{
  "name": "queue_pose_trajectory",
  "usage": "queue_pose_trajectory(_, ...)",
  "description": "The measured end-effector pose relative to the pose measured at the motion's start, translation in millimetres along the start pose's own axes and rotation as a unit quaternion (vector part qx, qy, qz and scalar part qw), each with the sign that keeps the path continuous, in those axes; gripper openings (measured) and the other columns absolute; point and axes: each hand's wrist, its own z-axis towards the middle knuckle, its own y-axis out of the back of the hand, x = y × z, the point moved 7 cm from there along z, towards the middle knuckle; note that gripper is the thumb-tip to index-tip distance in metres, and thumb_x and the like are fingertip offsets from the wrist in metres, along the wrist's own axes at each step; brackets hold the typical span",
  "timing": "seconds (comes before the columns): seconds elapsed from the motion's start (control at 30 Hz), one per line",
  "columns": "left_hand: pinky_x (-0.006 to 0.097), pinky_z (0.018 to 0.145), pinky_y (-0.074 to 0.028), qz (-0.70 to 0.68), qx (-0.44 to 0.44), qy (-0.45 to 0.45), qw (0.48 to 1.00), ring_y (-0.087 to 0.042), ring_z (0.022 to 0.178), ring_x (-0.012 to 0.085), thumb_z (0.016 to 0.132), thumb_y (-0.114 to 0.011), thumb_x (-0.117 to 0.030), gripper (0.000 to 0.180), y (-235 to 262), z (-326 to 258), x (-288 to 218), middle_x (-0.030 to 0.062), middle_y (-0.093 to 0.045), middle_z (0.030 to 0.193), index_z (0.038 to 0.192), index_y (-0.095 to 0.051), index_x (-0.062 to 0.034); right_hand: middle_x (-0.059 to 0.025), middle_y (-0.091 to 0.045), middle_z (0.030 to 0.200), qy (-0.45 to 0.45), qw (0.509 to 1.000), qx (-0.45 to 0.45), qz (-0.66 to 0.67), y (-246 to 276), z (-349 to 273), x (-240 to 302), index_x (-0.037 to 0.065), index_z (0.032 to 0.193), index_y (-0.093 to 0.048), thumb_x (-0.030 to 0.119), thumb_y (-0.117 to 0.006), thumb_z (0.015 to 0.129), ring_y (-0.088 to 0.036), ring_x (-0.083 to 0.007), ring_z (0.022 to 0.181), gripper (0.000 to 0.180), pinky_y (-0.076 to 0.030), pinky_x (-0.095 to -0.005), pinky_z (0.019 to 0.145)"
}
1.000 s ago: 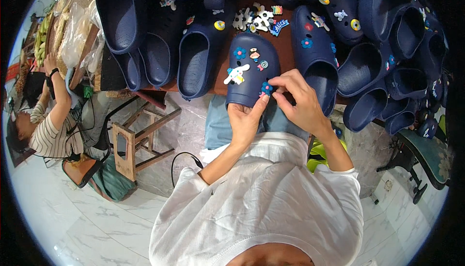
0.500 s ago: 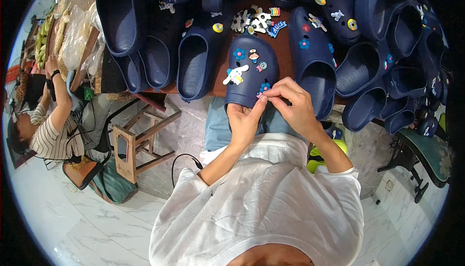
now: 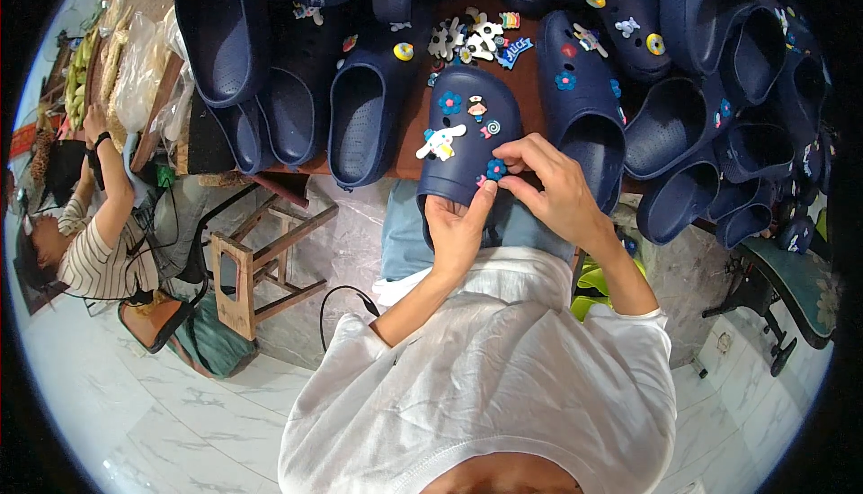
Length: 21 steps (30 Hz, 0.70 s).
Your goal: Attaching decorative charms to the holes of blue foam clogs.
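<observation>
A navy clog (image 3: 460, 157) lies toe-away at the table's front edge, with my left hand (image 3: 456, 229) closed on its near end, the fingers inside the opening and the thumb on top. My right hand (image 3: 553, 184) pinches a blue flower charm (image 3: 495, 169) at the clog's right side. A pink charm (image 3: 481, 181) sits by my left thumb, partly hidden. Farther up the clog are another blue flower charm (image 3: 449, 103), a small figure charm (image 3: 476, 107), a swirl candy charm (image 3: 493, 127) and a white long-eared charm (image 3: 440, 142).
Loose charms (image 3: 481, 37) lie in a pile beyond the clog. Several navy clogs (image 3: 358, 125) crowd both sides, some decorated (image 3: 584, 116). A wooden stool frame (image 3: 270, 260) stands at left. Another person (image 3: 108, 224) in a striped shirt works far left. A green-topped stool (image 3: 796, 296) is at right.
The clog has turned and shifted slightly to the right. My right fingers have moved a little, and more of the blue flower charm shows between them.
</observation>
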Motion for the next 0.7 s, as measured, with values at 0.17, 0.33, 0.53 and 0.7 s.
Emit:
queue_pose_trajectory(0.17,0.026,0.092,-0.048,-0.024,0.004,0.009,1.0,-0.06,0.104,0.0128,0.092,-0.063,0.001,0.033,-4,0,-5,0.0106,-0.062,0.115,0.123,-0.05,0.0056,-0.0113,-0.059,0.095,0.042,0.997,0.012,-0.058,1,-2,0,0.004,0.105,-0.059,0.004,-0.07,0.081,-0.064,-0.0311,0.086,0.026,-0.052,-0.0384,0.073)
queue_pose_trajectory(0.33,0.027,0.095,-0.045,-0.074,0.013,0.054,0.996,-0.059,0.107,0.0125,0.096,-0.058,-0.005,0.035,-2,2,4,0.0088,-0.061,0.119,0.128,-0.049,0.005,-0.0122,-0.059,0.097,0.059,0.994,-0.006,-0.096,0,-2,-2,0.003,0.104,-0.058,0.005,-0.07,0.081,-0.063,-0.0333,0.087,0.025,-0.051,-0.0408,0.072)
queue_pose_trajectory(0.53,0.028,0.098,-0.044,-0.123,0.016,0.07,0.99,-0.057,0.11,0.0131,0.096,-0.056,-0.005,0.037,0,1,6,0.0103,-0.058,0.124,0.131,-0.046,0.0039,-0.0129,-0.061,0.095,0.046,0.995,-0.019,-0.091,2,-3,1,0.001,0.105,-0.06,0.003,-0.067,0.084,-0.064,-0.0302,0.085,0.023,-0.05,-0.0377,0.074)
queue_pose_trajectory(0.7,0.03,0.098,-0.044,-0.146,0.002,0.084,0.986,-0.057,0.111,0.0143,0.095,-0.056,-0.004,0.038,-1,-3,1,0.0107,-0.058,0.124,0.132,-0.045,0.0031,-0.013,-0.06,0.096,0.057,0.993,-0.022,-0.101,10,-5,5,0.003,0.107,-0.06,0.003,-0.069,0.082,-0.063,-0.0331,0.088,0.027,-0.05,-0.0405,0.074)
